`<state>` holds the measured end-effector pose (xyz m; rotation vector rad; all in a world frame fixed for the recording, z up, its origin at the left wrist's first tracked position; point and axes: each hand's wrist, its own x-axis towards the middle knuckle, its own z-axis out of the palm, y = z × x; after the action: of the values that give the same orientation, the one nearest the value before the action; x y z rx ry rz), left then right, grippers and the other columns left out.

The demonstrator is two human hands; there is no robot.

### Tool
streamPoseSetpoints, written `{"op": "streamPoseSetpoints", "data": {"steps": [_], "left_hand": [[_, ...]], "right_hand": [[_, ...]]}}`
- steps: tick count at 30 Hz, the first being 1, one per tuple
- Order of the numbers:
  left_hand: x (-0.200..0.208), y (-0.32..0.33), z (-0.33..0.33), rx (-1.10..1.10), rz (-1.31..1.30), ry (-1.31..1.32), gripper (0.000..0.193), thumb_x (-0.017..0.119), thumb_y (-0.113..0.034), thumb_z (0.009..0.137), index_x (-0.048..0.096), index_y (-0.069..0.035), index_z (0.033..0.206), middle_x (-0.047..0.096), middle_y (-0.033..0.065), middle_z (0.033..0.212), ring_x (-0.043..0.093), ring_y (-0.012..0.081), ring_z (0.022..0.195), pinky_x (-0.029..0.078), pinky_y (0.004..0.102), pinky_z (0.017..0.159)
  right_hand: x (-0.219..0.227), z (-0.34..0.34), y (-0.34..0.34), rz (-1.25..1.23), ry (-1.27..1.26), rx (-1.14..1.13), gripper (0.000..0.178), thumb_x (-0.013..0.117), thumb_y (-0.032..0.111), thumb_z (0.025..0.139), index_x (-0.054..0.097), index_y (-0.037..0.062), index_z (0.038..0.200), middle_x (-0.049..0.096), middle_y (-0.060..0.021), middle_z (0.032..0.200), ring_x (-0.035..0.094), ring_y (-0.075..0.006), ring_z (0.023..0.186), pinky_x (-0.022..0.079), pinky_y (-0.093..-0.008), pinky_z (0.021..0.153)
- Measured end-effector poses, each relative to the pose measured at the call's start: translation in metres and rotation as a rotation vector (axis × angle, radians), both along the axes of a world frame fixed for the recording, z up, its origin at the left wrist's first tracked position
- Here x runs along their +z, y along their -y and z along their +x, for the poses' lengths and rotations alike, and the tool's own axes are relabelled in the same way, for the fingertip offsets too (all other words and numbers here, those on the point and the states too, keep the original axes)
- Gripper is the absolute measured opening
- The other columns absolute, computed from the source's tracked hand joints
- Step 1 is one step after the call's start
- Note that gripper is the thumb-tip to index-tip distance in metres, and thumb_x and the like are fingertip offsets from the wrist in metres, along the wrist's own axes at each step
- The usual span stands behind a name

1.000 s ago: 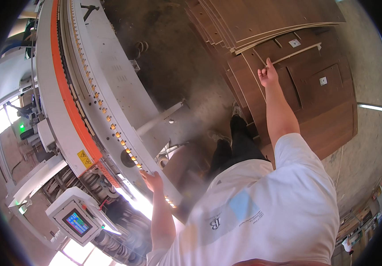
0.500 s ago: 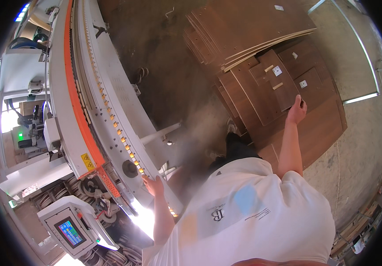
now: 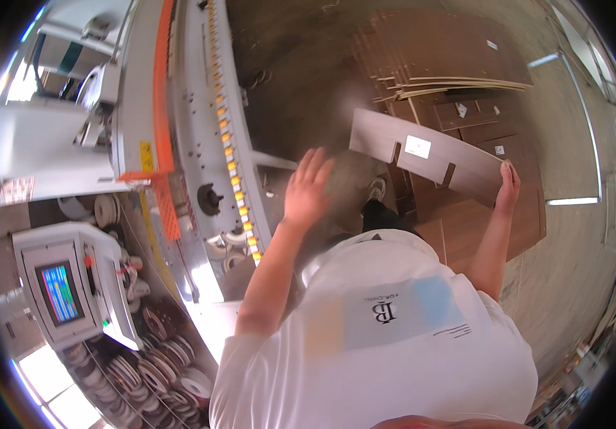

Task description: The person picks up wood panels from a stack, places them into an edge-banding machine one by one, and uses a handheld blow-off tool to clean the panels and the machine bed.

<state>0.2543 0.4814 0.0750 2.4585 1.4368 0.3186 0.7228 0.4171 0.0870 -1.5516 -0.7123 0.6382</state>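
Observation:
My right hand (image 3: 509,187) grips the near right corner of a brown panel (image 3: 386,136), lifted above the stack and tilted. Two slots are cut into the panel's near edge, and a white label (image 3: 418,147) sticks to its face. My left hand (image 3: 309,187) is raised with fingers stretched out, between the machine and the panel's left end, touching neither. Beneath the panel lies a stack of brown boards (image 3: 451,214), partly hidden by it.
To the left runs a long machine with an orange rail (image 3: 162,93) and a row of yellow rollers (image 3: 226,136). A control screen (image 3: 60,293) stands near left, above rolls of edge banding (image 3: 158,372). More brown boards (image 3: 444,46) are piled farther off.
My right hand has picked up the slotted panel from the stack and raised it. My left hand has left the machine's edge and swung right and forward. The view has turned.

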Motion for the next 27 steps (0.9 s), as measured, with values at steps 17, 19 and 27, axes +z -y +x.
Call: {"op": "streamPoseSetpoints", "data": {"steps": [17,19,27], "left_hand": [[0.021,0.123,-0.111,0.097,0.043,0.077,0.060,0.087,-0.023,0.061,0.055,-0.010,0.111,0.038,0.0164,0.148,0.037,0.0365,0.137,0.044,0.0479,0.102],[0.012,0.147,-0.134,0.189,0.067,0.080,0.057,0.087,-0.026,0.061,0.058,-0.010,0.108,0.040,0.0174,0.146,0.038,0.0380,0.136,0.044,0.0494,0.102],[-0.015,0.236,-0.218,0.748,-0.054,0.016,0.054,0.085,-0.026,0.056,0.065,-0.012,0.104,0.045,0.0163,0.143,0.039,0.0386,0.134,0.041,0.0481,0.107]], "right_hand": [[-0.048,-0.129,-0.036,-0.150,-0.253,0.582,0.029,0.062,0.027,0.098,0.069,0.0024,0.110,0.066,0.0006,0.098,0.059,-0.0082,0.089,0.047,-0.0245,0.077],[-0.036,-0.175,-0.040,-0.168,-0.234,0.653,0.028,0.062,0.028,0.098,0.069,0.0040,0.111,0.065,0.0007,0.094,0.059,-0.0080,0.086,0.047,-0.0238,0.073],[-0.052,-0.233,-0.042,-0.401,-0.149,0.737,0.034,0.063,0.031,0.098,0.064,0.0065,0.122,0.063,-0.0033,0.107,0.065,-0.0126,0.095,0.053,-0.0272,0.073]]}}
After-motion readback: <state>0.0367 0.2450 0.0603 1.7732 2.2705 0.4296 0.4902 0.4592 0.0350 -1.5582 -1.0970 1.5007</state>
